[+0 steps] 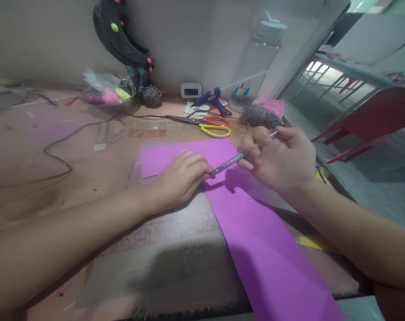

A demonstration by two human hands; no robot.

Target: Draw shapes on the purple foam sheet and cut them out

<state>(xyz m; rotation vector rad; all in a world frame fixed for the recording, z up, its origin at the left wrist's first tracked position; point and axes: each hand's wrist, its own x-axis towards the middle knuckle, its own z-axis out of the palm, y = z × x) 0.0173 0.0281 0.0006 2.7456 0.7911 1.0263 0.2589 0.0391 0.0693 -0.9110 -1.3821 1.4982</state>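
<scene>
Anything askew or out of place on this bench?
Mainly the purple sheet: it lies diagonally and its near end appears to overhang the table at the front edge. A black cable also snakes loose across the top. The left hand and right hand pinch a pen. Nothing looks spilled or damaged.

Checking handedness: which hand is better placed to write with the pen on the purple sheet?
Probably right. The right hand grips the pen by its barrel above the purple sheet; the left hand only pinches its tip and rests on the sheet, suited to steadying it.
</scene>
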